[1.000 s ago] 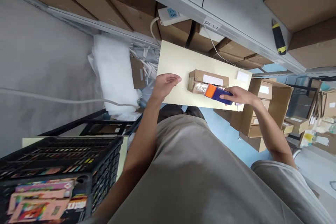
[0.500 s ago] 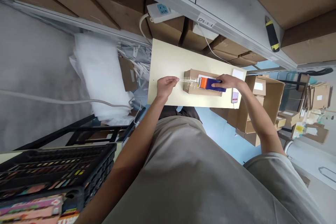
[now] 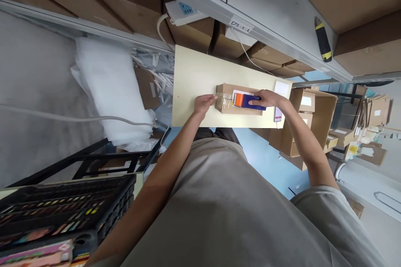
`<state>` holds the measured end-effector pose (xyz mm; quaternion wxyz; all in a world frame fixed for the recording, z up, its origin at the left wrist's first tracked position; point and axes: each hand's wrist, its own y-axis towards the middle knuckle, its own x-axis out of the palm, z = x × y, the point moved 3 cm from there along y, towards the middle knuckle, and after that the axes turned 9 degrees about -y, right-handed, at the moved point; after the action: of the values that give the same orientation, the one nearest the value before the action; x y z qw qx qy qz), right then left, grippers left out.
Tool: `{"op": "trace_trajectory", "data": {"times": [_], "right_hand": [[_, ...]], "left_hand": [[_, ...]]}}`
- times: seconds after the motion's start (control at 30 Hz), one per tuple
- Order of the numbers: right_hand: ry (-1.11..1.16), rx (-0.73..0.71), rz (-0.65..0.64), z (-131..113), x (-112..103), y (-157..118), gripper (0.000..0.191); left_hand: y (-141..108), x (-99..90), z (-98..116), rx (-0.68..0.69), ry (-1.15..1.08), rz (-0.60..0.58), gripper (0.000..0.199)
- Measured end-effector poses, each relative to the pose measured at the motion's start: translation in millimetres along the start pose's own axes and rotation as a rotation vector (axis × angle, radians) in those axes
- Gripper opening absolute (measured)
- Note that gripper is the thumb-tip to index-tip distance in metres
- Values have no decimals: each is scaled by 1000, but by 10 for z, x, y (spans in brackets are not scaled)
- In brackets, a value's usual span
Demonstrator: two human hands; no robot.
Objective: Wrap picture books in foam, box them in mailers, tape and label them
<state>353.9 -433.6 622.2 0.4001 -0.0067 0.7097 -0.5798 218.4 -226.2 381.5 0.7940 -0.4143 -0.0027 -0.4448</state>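
A small cardboard box (image 3: 230,109) lies on the pale tabletop in front of me. My right hand (image 3: 268,97) is wrapped round a blue and orange tape dispenser (image 3: 247,101), held just over or on the box top. A white label on the box shows partly from under the dispenser. Clear packing tape (image 3: 223,99) runs from the dispenser towards the box's left end. There my left hand (image 3: 205,103) has its fingertips pinched together on the tape's end, close against the box's left edge.
A phone (image 3: 277,114) lies on the table (image 3: 192,75) right of the box. White foam sheets (image 3: 109,87) stand at the left, a black crate (image 3: 115,200) below them. Overhead a shelf holds a utility knife (image 3: 322,41); open cartons (image 3: 324,112) stand at the right.
My left hand has moved right, up to the box's left end. The tape stretched out over the gap before now lies at that end. The dispenser has stayed over the box.
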Motion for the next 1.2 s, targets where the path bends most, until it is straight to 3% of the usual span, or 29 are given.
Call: {"op": "trace_trajectory", "data": {"times": [0.1, 0.2, 0.3, 0.43, 0.57, 0.87, 1.0, 1.13, 1.2], "right_hand": [[-10, -1, 9, -11, -4, -16, 67], [-11, 12, 14, 12, 2, -16, 64], [-16, -9, 26, 46, 24, 10, 63], [-43, -50, 33, 67, 58, 73, 65], [-125, -58, 27, 48, 47, 116, 69], [-196, -193, 45, 19, -9, 59, 76], [-195, -213, 52, 411, 20, -138, 67], [-67, -193, -117, 1246, 133, -504, 74], [-27, -160, -127, 1627, 194, -623, 76]], "left_hand": [[47, 48, -118, 37, 47, 7, 53], [24, -18, -121, 153, 208, 101, 61], [-120, -14, -42, 286, 280, 114, 45], [-398, 213, 83, 454, 306, 80, 38], [-501, 390, 107, 447, 410, 185, 33], [-563, 503, 93, 570, 570, 385, 23], [-604, 555, 104, 578, 623, 454, 21], [-603, 609, 99, 562, 635, 504, 21], [-601, 658, 74, 548, 632, 505, 22]]}}
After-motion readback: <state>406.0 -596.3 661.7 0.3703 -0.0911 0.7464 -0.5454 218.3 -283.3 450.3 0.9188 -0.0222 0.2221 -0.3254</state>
